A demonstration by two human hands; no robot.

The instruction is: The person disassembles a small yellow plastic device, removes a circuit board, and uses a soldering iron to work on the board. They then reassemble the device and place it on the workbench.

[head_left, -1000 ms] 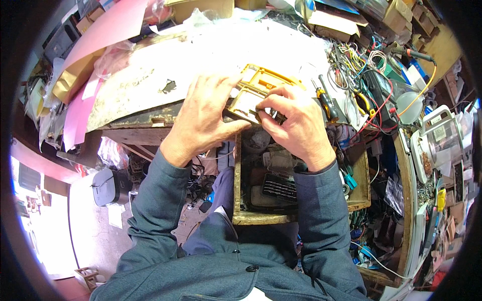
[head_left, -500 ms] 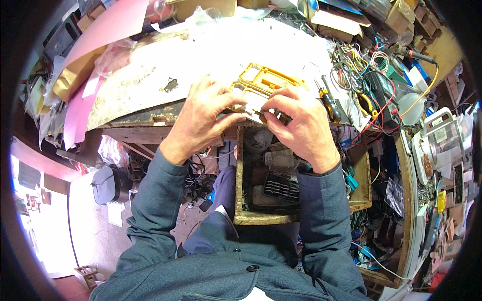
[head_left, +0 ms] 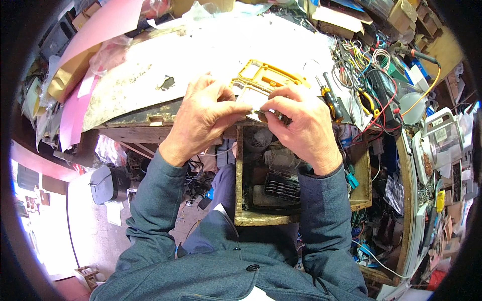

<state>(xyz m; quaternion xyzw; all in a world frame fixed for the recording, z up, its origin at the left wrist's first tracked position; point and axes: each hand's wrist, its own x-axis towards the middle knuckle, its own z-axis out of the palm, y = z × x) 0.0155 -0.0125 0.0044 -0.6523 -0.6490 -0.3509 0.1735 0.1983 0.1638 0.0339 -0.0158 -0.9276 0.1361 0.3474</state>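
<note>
A yellow plastic case (head_left: 276, 75) lies opened out at the bench's near edge, with a pale inner part (head_left: 255, 98) facing me. My left hand (head_left: 205, 113) is at the case's near left, its thumb and fingertips pressed together in a pinch. What that pinch holds, if anything, is too small and glared to name. My right hand (head_left: 301, 120) grips the case's near right part, with bent fingers and the thumb close to the left thumb. Both sets of fingertips nearly meet over the near edge, hiding what lies between them.
Below the hands an open wooden drawer (head_left: 266, 219) holds a dark set of drill bits (head_left: 282, 186). Right of the case lie a screwdriver (head_left: 331, 98), yellow-handled pliers (head_left: 369, 103) and tangled wires (head_left: 346, 65). Pink sheets (head_left: 95, 45) curve along the left. Strong glare covers the bench top (head_left: 211, 55).
My left thumb and fingers have closed together and moved right, toward the right thumb. The right hand stays almost in place at the case.
</note>
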